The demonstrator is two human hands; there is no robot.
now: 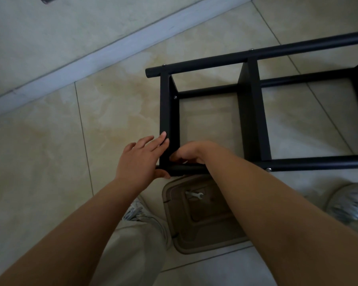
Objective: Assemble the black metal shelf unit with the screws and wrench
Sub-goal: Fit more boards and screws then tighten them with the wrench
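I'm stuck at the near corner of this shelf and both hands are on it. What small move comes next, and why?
Probably steady the shelf with the left hand and send the right hand down for the wrench in the tray. The right hand's fingers are curled at the corner joint, seemingly holding no tool, and the wrench lies unused.

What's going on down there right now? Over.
Left hand flat against shelf end panel. Right hand curled at its corner. Wrench idle in tray.
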